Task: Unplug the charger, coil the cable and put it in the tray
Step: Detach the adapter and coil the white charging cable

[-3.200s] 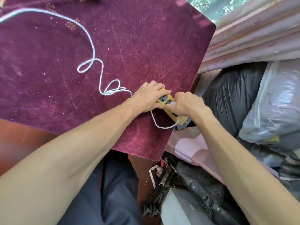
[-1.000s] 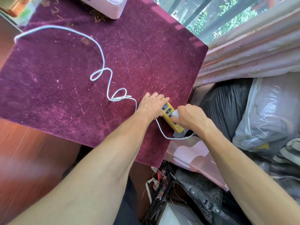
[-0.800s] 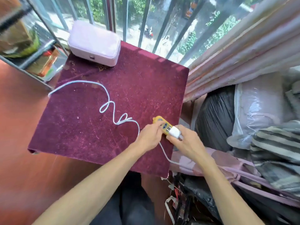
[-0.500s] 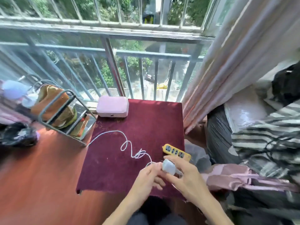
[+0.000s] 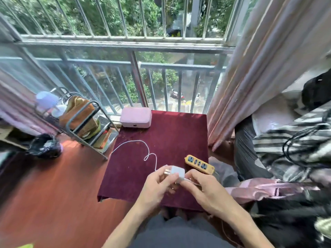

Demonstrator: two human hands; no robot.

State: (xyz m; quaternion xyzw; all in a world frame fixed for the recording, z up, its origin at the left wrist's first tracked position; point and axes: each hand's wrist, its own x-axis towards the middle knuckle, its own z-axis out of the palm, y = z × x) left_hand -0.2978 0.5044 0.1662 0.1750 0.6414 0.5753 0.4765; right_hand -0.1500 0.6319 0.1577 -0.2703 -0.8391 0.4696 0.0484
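Observation:
A white charger block [image 5: 177, 172] is held above the near edge of the maroon table [image 5: 168, 138], clear of the yellow power strip [image 5: 199, 164] lying at the table's right side. My left hand [image 5: 157, 185] grips the charger's left end, where its metal prongs show. My right hand [image 5: 202, 187] pinches the cable plug at the charger's right end. The white cable [image 5: 136, 147] runs from my hands in loose curves across the cloth to the table's left edge. A pink closed box [image 5: 135, 117] sits at the table's far left corner.
A metal rack [image 5: 84, 120] with bags stands left of the table on the wooden floor [image 5: 53, 194]. Window bars [image 5: 132, 72] lie beyond the table. A curtain [image 5: 250, 77] hangs on the right above piled bedding and bags [image 5: 286, 149].
The charger has come out of the yellow power strip and been lifted toward me. My left hand left the strip and took the charger. The view tilted up to the window.

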